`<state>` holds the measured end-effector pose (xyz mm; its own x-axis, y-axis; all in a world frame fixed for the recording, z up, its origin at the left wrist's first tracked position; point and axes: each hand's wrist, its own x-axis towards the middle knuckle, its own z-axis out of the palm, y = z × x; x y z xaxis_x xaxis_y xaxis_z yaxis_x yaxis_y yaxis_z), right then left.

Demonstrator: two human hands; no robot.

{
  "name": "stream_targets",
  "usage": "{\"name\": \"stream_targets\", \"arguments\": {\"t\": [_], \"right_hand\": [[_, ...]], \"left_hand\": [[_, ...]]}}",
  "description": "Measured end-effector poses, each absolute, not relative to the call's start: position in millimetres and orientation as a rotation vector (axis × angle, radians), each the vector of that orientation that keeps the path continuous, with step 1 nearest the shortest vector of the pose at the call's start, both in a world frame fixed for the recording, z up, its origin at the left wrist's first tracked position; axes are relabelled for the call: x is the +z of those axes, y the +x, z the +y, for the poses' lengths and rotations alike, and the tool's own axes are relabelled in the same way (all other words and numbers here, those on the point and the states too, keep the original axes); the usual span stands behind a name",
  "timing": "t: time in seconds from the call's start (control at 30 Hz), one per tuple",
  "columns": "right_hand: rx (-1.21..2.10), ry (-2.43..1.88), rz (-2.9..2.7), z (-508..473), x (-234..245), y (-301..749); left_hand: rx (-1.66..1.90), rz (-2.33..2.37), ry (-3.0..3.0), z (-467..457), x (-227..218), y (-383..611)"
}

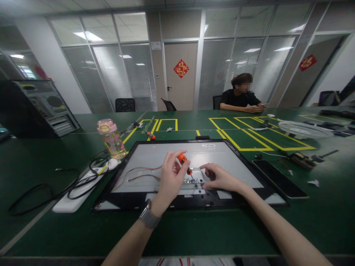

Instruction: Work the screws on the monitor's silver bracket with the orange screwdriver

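A flat display panel [155, 151] with a black frame lies on the table, its pale grey back facing up. My left hand [172, 173] is closed round an orange and black screwdriver [182, 159]. The screwdriver leans, its shaft pointing down at a small strip of parts [191, 181] on a metal bracket [197, 173]. At the bracket's right end, my right hand [220, 178] grips it, index finger at the far edge and thumb at the near edge. Thin wires [138, 176] run left from under my left hand. That hand hides part of the bracket.
Left of the panel are a white power strip [73, 199], black cables [50, 201] and a pink-lidded bottle [109, 138]. A black phone-like slab [279, 179] lies at right, near a fan grille [303, 129]. Across the table sits a person [241, 96]. A computer case [41, 107] stands far left.
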<state>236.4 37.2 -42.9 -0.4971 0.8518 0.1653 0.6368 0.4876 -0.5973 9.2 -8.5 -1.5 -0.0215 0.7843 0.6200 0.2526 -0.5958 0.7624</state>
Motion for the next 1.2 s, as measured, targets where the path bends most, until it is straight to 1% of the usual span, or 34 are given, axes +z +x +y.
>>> {"name": "stream_targets", "arguments": {"t": [0.17, 0.33, 0.5, 0.67, 0.83, 1.07, 1.2], "right_hand": [[0.662, -1.239, -2.288, 37.2, -43.3, 236.5], [0.655, -1.243, -2.293, 34.8, -39.4, 235.6], [0.648, -1.230, -2.297, 34.5, -38.6, 236.1], [0.651, -1.234, -2.292, 36.3, -42.0, 236.9], [0.651, -1.224, -2.295, 36.7, -42.8, 236.5], [0.662, -1.237, -2.288, 35.7, -41.6, 236.7], [0.670, -1.228, -2.291, 36.6, -42.9, 237.3]], "left_hand": [[1.556, 1.004, 1.775, -8.9, -1.7, 10.0], [1.672, 1.079, 1.857, -9.2, -1.7, 9.8], [1.607, 1.017, 1.812, -8.9, -1.6, 8.7], [1.663, 1.121, 1.803, -7.7, -0.6, 9.4], [1.634, 1.012, 1.740, -9.0, 0.5, 7.8], [1.703, 1.070, 1.821, -8.2, 0.0, 7.5], [1.609, 0.997, 1.788, -8.0, -1.3, 7.4]]}}
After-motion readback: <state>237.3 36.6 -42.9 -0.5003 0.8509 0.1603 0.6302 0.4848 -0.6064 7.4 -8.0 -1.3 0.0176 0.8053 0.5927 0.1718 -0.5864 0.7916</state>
